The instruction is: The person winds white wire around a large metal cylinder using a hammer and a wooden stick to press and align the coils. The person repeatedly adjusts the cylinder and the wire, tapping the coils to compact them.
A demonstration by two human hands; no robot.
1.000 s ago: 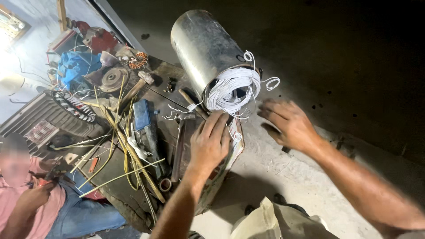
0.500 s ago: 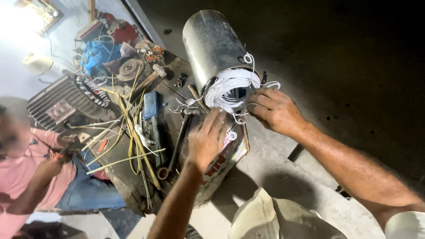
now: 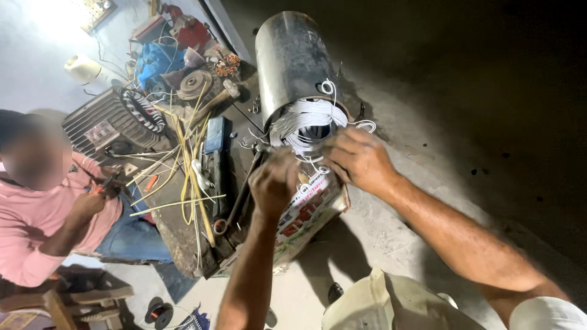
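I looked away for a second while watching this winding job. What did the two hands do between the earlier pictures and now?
The right hand moved from the floor beside the metal cylinder up to the white wire coil at its open end, where its fingers now touch the wires. The left hand closed from flat into a loose fist just below the coil. The cylinder, the coil and the printed box under them stayed put.

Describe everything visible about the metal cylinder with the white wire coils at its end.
The metal cylinder is a dull grey, smooth-sided shell lying on its side, its open end tilted toward the camera. White wire windings ring that opening, with loose loops sticking out and a dark hollow at the centre. Its near end lies over a printed cardboard box on the cluttered bench. The right hand presses on the windings' lower edge; the left hand is close beside them, contact unclear.
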